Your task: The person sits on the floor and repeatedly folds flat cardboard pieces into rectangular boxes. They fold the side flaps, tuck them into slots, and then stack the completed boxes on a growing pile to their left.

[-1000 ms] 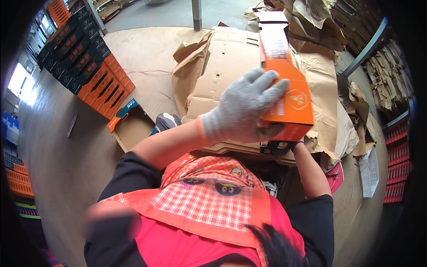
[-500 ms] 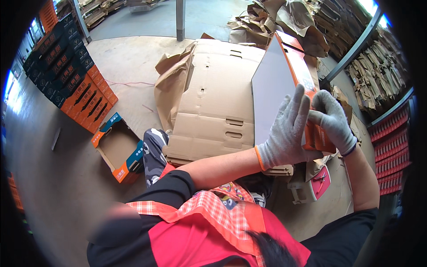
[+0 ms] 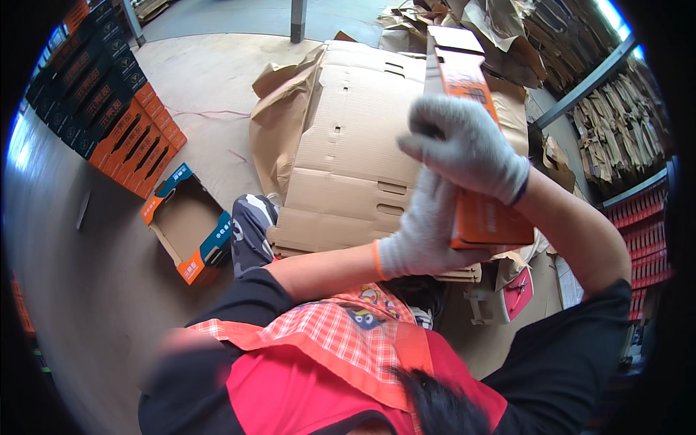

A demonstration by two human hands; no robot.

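Observation:
A partly folded orange cardboard box point(image 3: 494, 221) stands on edge at the right side of a pile of flat brown cardboard sheets point(image 3: 348, 145). Its pale face is turned to the left and its orange printed side toward me. My left hand point(image 3: 420, 228), in a grey knit glove, grips it low down, with the palm against the pale face and the thumb along the bottom edge. The upper fingers are hidden behind my right hand point(image 3: 471, 141). That hand, gloved too, crosses over the box's upper part with its fingers curled round the edge.
An open orange-and-teal box tray point(image 3: 190, 225) sits on the floor at left, before a tall stack of box trays point(image 3: 134, 123). Brown paper point(image 3: 283, 123) flanks the pile. At right are a pink-topped stool point(image 3: 516, 297), flattened cardboard stacks point(image 3: 616, 134) and red crates point(image 3: 638, 232).
My right hand has moved left and up, across the box and over my left fingers. The box has turned, so its pale face shows much less. My left hand has shifted slightly left.

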